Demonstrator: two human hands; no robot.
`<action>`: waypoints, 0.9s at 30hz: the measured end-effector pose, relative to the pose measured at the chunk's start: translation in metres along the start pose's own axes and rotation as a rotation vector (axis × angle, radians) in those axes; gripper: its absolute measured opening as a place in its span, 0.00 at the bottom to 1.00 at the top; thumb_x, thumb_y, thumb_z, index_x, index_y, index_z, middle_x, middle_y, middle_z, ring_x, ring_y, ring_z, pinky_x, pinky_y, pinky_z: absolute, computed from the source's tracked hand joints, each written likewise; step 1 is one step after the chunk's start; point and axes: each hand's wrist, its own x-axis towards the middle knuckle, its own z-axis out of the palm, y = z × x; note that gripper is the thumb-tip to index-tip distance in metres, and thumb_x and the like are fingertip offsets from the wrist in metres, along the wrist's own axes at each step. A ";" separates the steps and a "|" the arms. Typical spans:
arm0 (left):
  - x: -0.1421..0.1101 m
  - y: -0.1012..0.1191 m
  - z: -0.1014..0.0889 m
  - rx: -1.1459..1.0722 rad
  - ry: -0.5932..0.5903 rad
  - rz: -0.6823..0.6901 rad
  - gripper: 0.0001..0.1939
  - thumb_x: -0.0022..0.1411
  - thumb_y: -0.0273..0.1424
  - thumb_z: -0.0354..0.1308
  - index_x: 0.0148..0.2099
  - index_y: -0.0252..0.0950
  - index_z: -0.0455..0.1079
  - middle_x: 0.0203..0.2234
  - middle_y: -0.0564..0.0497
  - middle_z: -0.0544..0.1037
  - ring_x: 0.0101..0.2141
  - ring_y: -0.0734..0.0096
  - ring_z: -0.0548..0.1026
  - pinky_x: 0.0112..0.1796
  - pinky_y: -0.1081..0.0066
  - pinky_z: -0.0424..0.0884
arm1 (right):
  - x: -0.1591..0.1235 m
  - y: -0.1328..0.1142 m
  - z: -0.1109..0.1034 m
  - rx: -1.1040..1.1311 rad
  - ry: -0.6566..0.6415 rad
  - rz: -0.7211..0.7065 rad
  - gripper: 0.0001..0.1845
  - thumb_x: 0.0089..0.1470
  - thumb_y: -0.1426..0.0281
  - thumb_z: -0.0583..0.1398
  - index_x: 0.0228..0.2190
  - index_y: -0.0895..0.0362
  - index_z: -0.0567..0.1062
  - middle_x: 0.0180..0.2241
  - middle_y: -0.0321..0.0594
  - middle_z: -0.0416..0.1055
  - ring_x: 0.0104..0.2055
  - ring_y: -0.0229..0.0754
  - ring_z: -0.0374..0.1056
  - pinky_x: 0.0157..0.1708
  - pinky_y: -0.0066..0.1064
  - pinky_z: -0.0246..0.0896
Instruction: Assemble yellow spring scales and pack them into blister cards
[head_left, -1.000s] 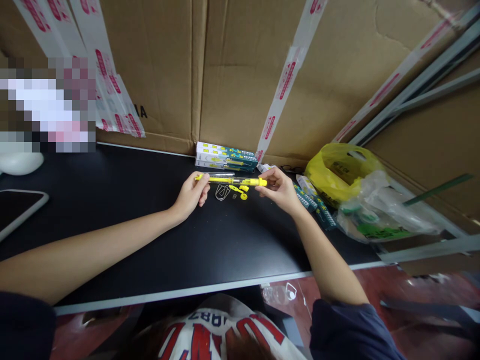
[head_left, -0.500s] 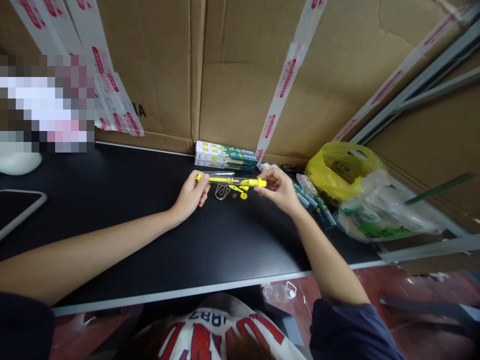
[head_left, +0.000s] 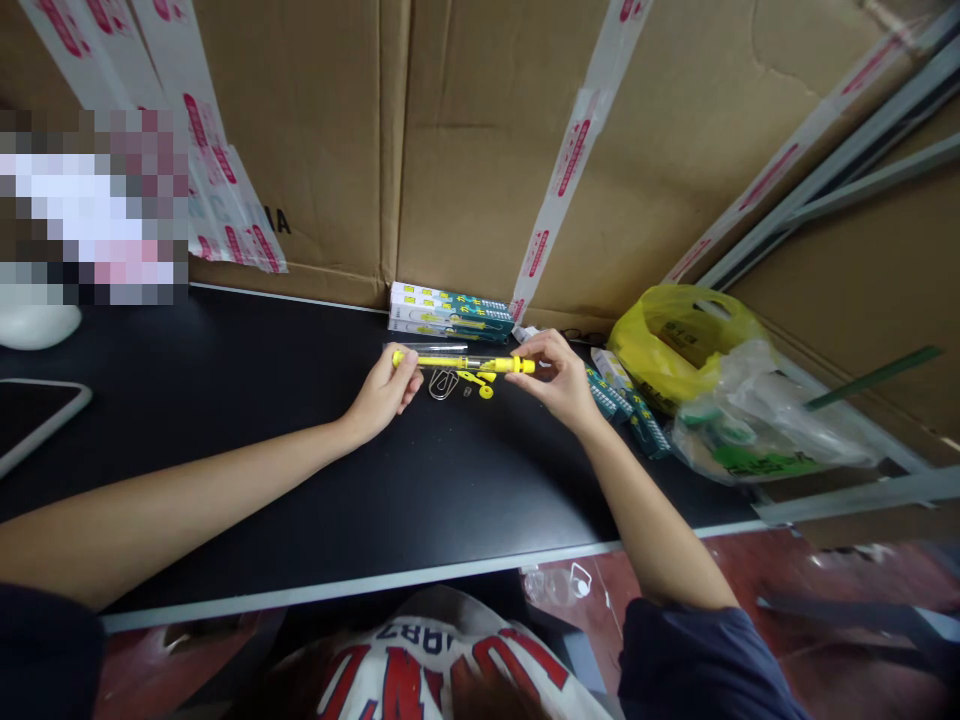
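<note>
Both hands hold a slim yellow tool with a clear barrel (head_left: 450, 362), syringe-like in shape, level above the dark table. My left hand (head_left: 388, 390) is closed around its left end, the thumb lying along it. At the other end, the fingertips of my right hand (head_left: 553, 375) pinch the yellow end piece (head_left: 517, 366). Just below the tool, a bent metal wire piece (head_left: 442, 385) and small yellow parts (head_left: 485, 385) lie on the table. A clear strip (head_left: 439, 347), perhaps plastic, shows behind the barrel.
Printed boxes (head_left: 450, 315) are stacked against the cardboard wall (head_left: 480, 150). More boxes (head_left: 637, 420) lie right of my right hand, by a yellow bag (head_left: 660, 345) and a clear plastic bag (head_left: 757, 420). A white-edged device (head_left: 37, 420) sits on the table (head_left: 360, 520) at left.
The yellow end piece and my right fingers have shifted very slightly to the right. My left hand keeps its grip, and the loose parts stay where they were.
</note>
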 end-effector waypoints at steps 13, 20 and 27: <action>0.002 -0.001 0.000 -0.001 0.035 0.020 0.15 0.65 0.44 0.49 0.33 0.38 0.56 0.18 0.59 0.64 0.18 0.80 0.63 0.16 0.81 0.59 | -0.002 0.002 0.004 0.073 -0.031 0.118 0.16 0.46 0.59 0.68 0.34 0.54 0.72 0.32 0.39 0.67 0.29 0.39 0.63 0.25 0.31 0.62; 0.002 -0.002 -0.001 0.019 0.024 0.026 0.14 0.66 0.43 0.47 0.34 0.38 0.56 0.19 0.60 0.63 0.18 0.80 0.63 0.17 0.80 0.58 | -0.004 0.004 0.007 0.180 -0.047 0.170 0.17 0.47 0.60 0.67 0.36 0.54 0.70 0.29 0.36 0.68 0.27 0.38 0.64 0.26 0.31 0.64; 0.002 -0.004 -0.001 0.023 0.015 0.025 0.15 0.66 0.45 0.47 0.34 0.38 0.55 0.19 0.60 0.63 0.19 0.80 0.63 0.17 0.80 0.58 | -0.005 0.005 0.008 0.180 -0.054 0.170 0.17 0.49 0.61 0.66 0.38 0.54 0.68 0.27 0.34 0.68 0.23 0.35 0.63 0.23 0.29 0.62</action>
